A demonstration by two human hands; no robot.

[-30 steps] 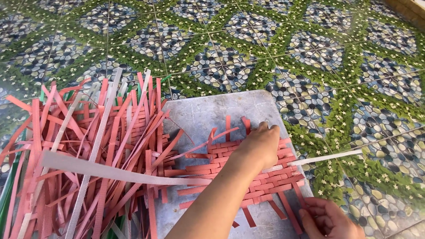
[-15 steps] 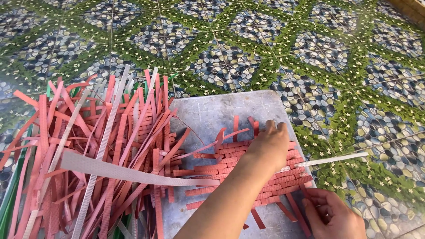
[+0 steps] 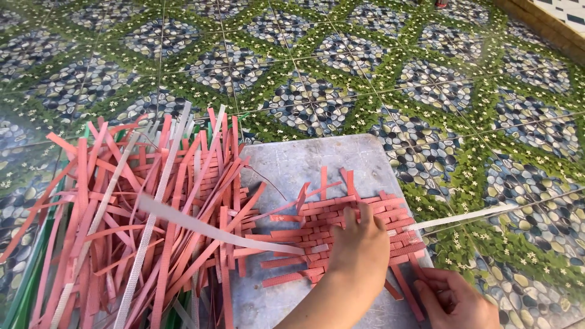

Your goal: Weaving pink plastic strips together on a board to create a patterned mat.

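Note:
A small woven mat of pink plastic strips (image 3: 317, 228) lies on a grey slab (image 3: 304, 164). My left hand (image 3: 361, 247) presses flat on the mat's right part, fingers extended, holding nothing. At the lower right my right hand (image 3: 457, 298) curls its fingers around the end of a pink strip (image 3: 405, 289) that sticks out of the mat's bottom edge. A long white strip (image 3: 207, 225) runs across the mat and comes out on the right, white strip end (image 3: 469, 215).
A loose heap of pink strips (image 3: 140, 231), with some white and green ones, covers the floor and the slab's left edge. Patterned green and pebble floor tiles (image 3: 317, 67) surround the slab. A wooden edge (image 3: 542, 30) runs along the top right.
My left hand has stayed pressed on the mat. My right hand has come further into view at the lower right and closed on a pink strip end.

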